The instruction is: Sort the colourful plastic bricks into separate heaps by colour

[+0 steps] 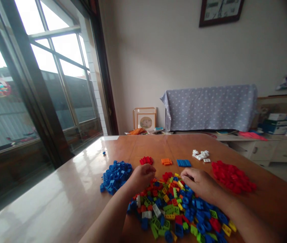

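Observation:
A large mixed pile of toy building bricks [169, 208] in blue, red, green, yellow, orange and white lies in front of me. My left hand [142, 174] is over the pile's far left edge, its fingers curled together. My right hand [197, 179] hangs over the far right part, with fingers bent inward and pressed together. Whatever either hand may hold is hidden. Beyond the hands lie a red brick group [146, 160], an orange brick group [166, 161] and a blue brick group [183, 163], each in a small neat block.
A blue brick heap [116, 177] lies left of my left hand, and a red brick heap [231, 177] right of my right hand. White bricks [201, 155] sit farther back on the brown table [158, 145]. One small blue piece [104, 153] lies at the far left.

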Tool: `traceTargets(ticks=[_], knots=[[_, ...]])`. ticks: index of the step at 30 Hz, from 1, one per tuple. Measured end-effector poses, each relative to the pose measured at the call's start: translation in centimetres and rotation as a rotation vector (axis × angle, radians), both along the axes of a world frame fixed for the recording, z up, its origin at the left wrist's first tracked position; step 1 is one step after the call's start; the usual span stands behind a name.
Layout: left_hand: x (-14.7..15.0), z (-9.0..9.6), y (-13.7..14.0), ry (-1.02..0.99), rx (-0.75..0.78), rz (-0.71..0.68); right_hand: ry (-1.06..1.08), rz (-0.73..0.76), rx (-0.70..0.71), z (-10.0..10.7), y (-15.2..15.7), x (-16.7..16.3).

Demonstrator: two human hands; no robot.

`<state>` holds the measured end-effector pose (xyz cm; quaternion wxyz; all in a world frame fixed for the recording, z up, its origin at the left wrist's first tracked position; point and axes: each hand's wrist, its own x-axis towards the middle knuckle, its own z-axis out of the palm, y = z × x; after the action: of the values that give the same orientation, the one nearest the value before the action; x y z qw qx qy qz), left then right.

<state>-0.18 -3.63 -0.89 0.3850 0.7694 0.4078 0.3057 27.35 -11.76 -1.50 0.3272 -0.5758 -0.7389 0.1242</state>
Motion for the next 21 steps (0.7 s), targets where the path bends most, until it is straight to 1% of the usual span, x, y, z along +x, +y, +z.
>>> traceTargets(ticks=[3, 5, 7, 11, 15, 18, 21], knots=[[0.4, 0.0, -0.9, 0.124, 0.142, -0.063, 0.000, -0.003, 0.004, 0.0, 0.0, 0.1], [0.4, 0.1, -1.3, 0.181, 0.241, -0.080, 0.004, -0.020, 0.016, -0.1, 0.2, 0.3], [0.4, 0.0, -1.4, 0.224, 0.283, -0.077, 0.015, -0.045, 0.037, -0.4, 0.6, 0.7], [0.3, -0.8, -1.0, 0.255, 0.273, -0.049, 0.033, -0.118, 0.077, -1.6, 1.7, 2.3], [0.4, -1.5, -0.6, 0.290, 0.259, -0.049, 0.013, -0.170, 0.068, -2.8, 2.9, 3.8], [0.6, -1.5, -0.8, 0.356, 0.254, -0.080, 0.032, -0.170, 0.040, -3.5, 3.3, 4.2], [0.6, -1.2, -1.1, 0.397, 0.267, -0.113, 0.075, -0.135, -0.038, -3.9, 3.3, 3.8]])
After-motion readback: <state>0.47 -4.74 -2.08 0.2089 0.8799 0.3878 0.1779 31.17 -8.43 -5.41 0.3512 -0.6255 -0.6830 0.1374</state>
